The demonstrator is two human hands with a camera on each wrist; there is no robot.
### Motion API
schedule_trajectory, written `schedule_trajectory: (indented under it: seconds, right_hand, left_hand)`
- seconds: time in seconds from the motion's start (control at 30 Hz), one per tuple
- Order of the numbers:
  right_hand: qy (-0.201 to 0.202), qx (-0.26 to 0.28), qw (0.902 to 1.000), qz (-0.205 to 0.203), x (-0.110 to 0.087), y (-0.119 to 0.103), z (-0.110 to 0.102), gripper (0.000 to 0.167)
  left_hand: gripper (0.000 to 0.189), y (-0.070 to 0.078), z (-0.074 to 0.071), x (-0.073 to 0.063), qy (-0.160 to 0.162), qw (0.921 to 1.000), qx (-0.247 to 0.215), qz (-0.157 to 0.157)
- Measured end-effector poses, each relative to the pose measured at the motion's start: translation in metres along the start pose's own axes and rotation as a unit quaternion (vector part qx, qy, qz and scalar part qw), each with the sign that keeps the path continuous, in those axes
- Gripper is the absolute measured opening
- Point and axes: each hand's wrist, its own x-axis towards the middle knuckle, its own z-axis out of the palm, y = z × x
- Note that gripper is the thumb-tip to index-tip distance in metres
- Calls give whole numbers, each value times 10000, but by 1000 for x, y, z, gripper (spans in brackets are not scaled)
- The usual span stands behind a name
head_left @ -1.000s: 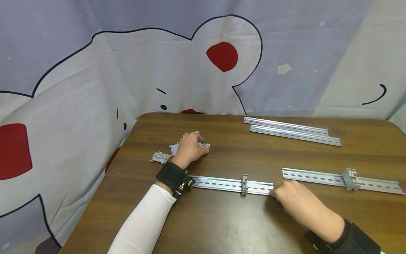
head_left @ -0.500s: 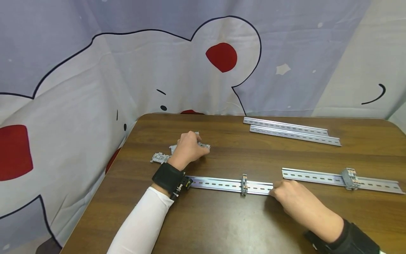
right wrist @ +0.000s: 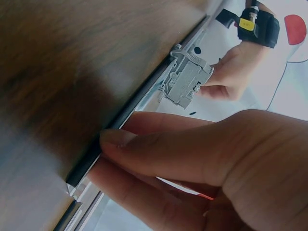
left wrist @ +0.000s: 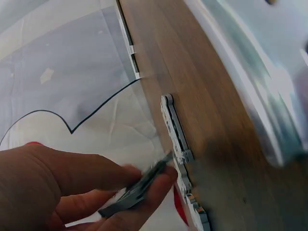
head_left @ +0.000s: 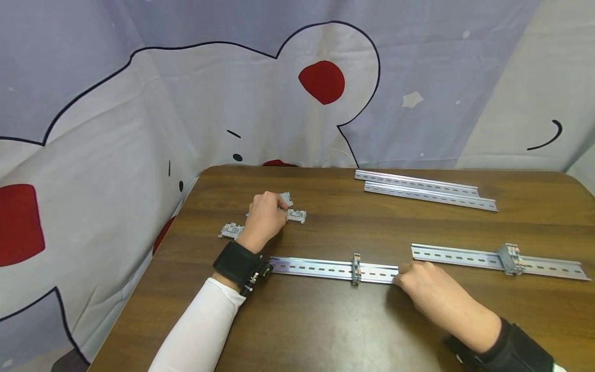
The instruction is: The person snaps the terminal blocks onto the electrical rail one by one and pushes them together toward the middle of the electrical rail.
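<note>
My left hand (head_left: 264,219) is over the back left of the table. In the left wrist view its thumb and fingers pinch a thin grey terminal block (left wrist: 137,190). Loose terminal blocks lie around it, one (head_left: 296,216) just to its right and another (head_left: 231,230) to its left; the hand hides part of the group. My right hand (head_left: 427,289) grips the right end of a slotted metal DIN rail (head_left: 311,267) between thumb and fingers. A grey terminal block (right wrist: 187,79) sits upright across this rail, left of that hand.
To the right lies a second DIN rail (head_left: 455,257) bearing a cluster of terminal blocks (head_left: 511,259). Two bare rails (head_left: 432,196) lie side by side at the table's back edge. A printed curtain (head_left: 223,103) hangs behind the wooden table (head_left: 321,330).
My left hand has drawn back a little to the left, lifting a terminal block away from the loose ones and uncovering more of them. The right hand stays on the rail end.
</note>
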Motion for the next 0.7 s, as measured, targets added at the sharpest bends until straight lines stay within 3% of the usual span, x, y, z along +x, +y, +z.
schedule_trajectory:
  seconds: [0.1,0.27,0.33,0.47,0.7]
  right_hand:
    - [-11,-5,10000,9,0,0,0,30]
    - [17,35,10000,-33,1,0,0,30]
    - [18,55,10000,-49,1,0,0,30]
    - [-15,49,10000,-44,2,0,-1,30]
    - [25,66,10000,-56,1,0,-1,30]
  left_hand:
    - [21,-1,-3,-3,60,9998,142,140]
    - [9,-2,-13,-13,200,9986,437,217]
    - [13,-1,-18,-17,183,9983,470,278]
    - [25,0,-26,-25,-64,9980,550,320]
    - [5,-3,-37,-39,-444,9980,354,273]
